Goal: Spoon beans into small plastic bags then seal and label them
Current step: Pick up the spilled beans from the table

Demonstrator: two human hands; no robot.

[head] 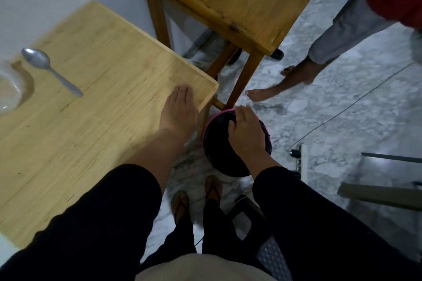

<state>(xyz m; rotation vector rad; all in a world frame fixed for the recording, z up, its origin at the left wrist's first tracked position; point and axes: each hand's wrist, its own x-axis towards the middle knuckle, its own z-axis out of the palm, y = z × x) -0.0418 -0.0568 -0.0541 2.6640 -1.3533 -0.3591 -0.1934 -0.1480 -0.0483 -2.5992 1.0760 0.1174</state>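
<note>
A metal spoon (49, 68) lies on the light wooden table (91, 121) at the far left. Beside it, at the left edge, sits part of a clear plastic bag or dish (6, 89) with pale contents. My left hand (179, 112) rests flat on the table near its right corner, fingers straight. My right hand (246, 130) reaches down over a pink bin lined with a black bag (219, 157) on the floor beside the table. Its fingers curl at the liner's rim; whether they hold it cannot be told. No beans are visible.
A darker wooden stool or side table (239, 7) stands behind the bin. Another person's bare feet (269, 91) stand on the marble floor at right. A cable (354, 105) and a power strip (299, 159) lie on the floor. My sandalled feet (196, 198) are below.
</note>
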